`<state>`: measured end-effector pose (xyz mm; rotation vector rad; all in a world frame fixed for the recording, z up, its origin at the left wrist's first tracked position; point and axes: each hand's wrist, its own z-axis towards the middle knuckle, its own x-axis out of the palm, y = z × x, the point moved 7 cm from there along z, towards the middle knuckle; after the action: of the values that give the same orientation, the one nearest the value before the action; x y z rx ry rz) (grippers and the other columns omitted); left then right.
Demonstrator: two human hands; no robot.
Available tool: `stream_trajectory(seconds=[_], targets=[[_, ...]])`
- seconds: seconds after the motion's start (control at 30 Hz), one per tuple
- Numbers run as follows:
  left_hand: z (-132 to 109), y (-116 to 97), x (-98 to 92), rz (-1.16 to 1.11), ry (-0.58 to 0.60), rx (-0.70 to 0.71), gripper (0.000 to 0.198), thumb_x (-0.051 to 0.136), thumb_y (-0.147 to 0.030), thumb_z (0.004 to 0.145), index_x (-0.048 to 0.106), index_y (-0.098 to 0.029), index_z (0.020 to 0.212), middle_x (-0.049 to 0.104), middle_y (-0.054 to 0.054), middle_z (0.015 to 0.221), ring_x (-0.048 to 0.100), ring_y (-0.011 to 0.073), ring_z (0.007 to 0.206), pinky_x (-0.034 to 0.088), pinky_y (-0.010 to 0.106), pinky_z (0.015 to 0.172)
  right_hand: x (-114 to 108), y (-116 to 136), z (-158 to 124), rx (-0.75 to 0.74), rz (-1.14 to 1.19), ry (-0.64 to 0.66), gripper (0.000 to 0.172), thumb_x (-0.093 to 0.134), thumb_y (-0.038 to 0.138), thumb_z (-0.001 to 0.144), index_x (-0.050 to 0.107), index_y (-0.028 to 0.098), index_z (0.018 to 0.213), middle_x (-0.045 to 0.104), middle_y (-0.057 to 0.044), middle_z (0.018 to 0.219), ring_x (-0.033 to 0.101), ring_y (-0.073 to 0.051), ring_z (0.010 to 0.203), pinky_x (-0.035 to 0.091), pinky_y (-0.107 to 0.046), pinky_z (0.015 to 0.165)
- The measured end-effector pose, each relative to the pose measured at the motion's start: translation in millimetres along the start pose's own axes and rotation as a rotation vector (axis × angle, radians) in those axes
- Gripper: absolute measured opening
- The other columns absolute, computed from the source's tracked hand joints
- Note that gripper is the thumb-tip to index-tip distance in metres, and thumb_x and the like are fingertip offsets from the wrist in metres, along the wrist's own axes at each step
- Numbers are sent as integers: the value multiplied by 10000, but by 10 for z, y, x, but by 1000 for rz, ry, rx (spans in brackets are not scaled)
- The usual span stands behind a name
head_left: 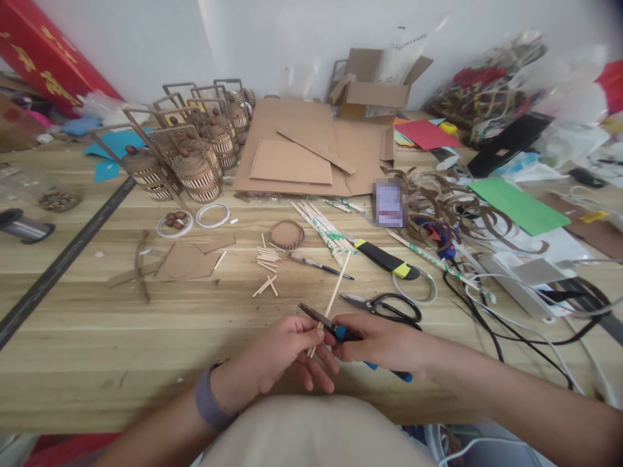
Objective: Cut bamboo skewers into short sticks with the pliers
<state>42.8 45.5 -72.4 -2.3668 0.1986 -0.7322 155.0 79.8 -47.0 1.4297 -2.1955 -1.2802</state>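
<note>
Between its thumb and fingers, my left hand (pixel 280 350) pinches a thin pale wooden stick (pixel 339 280) that slants up and away, with a short end showing below the thumb. Closed around blue-and-black handles, my right hand (pixel 382 340) holds pliers (pixel 342 333), whose dark jaws cross the stick just above my left thumb. Whether the jaws grip the stick, I cannot tell. Beyond my hands are several short cut sticks (pixel 267 255), a round cardboard base with a beaded-looking rim (pixel 287 235), a pen (pixel 316 264) and black-handled scissors (pixel 389 306).
Several small lidded baskets with tall handles (pixel 197 175) stand back left. Cardboard sheets (pixel 292 162) lie at the middle back, an open box (pixel 374 91) behind them. Wrapped chopsticks (pixel 324 227), a utility knife (pixel 387 259), curled brown strips (pixel 423 194) and cables (pixel 487 318) occupy the right.
</note>
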Motion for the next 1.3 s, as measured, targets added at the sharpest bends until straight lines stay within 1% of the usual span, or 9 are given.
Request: stream_trajectory(seconds=[0.13, 0.33, 0.5, 0.63, 0.77, 0.87, 1.07, 1.17, 1.3], targets=[[-2, -8, 6, -28, 7, -6, 314, 661, -446, 825, 604, -140, 875, 711, 39, 689, 696, 147, 531, 394, 182, 410, -14, -42, 7, 40, -4, -18, 139, 565, 227, 711, 623, 188, 831, 584, 11, 769, 519, -165, 759, 413, -254, 663], [8, -3, -22, -43, 8, -56, 313, 677, -436, 836, 616, -130, 861, 713, 53, 724, 724, 172, 625, 492, 221, 528, -37, -23, 37, -33, -50, -40, 97, 587, 222, 724, 634, 209, 808, 605, 10, 757, 536, -176, 754, 421, -251, 646], [14, 7, -51, -10, 10, -84, 320, 672, -449, 848, 611, -138, 894, 707, 45, 752, 724, 170, 643, 502, 238, 571, -29, 4, 47, -44, -119, -25, 101, 552, 214, 748, 623, 190, 816, 585, 9, 762, 529, -165, 738, 413, -248, 639], [25, 6, -47, 2, 8, -81, 296, 660, -427, 865, 601, -138, 889, 705, 43, 730, 721, 164, 650, 514, 252, 622, -31, -2, 52, -61, -117, -30, 135, 543, 200, 746, 631, 182, 847, 594, 6, 778, 529, -165, 746, 418, -252, 647], [42, 18, -40, -4, 15, -86, 286, 642, -418, 885, 592, -137, 872, 713, 47, 729, 724, 158, 643, 515, 239, 611, -21, -53, 56, -25, -81, 1, 127, 546, 211, 750, 629, 181, 841, 601, 3, 781, 535, -169, 753, 419, -261, 664], [46, 22, -39, -8, 22, -86, 321, 658, -450, 869, 589, -137, 863, 718, 53, 733, 727, 159, 643, 517, 230, 597, -17, -59, 45, 7, 2, 13, 115, 569, 216, 732, 618, 193, 833, 594, 10, 768, 526, -165, 747, 414, -260, 672], [37, 22, -39, 7, 18, -68, 358, 667, -496, 843, 591, -147, 871, 713, 47, 729, 722, 166, 650, 512, 245, 608, 17, -30, -1, 102, 152, 28, 152, 565, 256, 684, 593, 196, 821, 525, 23, 727, 474, -141, 689, 360, -254, 606], [39, 21, -31, 7, 27, -65, 377, 676, -514, 827, 589, -151, 881, 706, 41, 719, 720, 168, 654, 511, 250, 619, 12, -13, -5, 92, 160, 17, 156, 573, 272, 676, 585, 198, 812, 515, 25, 728, 462, -136, 685, 351, -252, 601], [42, 9, -31, 12, 17, -76, 358, 674, -494, 833, 581, -152, 883, 699, 32, 691, 718, 165, 637, 512, 249, 620, 9, -37, 4, 91, 106, 28, 147, 558, 254, 686, 581, 199, 820, 519, 26, 728, 461, -133, 678, 354, -247, 597]])
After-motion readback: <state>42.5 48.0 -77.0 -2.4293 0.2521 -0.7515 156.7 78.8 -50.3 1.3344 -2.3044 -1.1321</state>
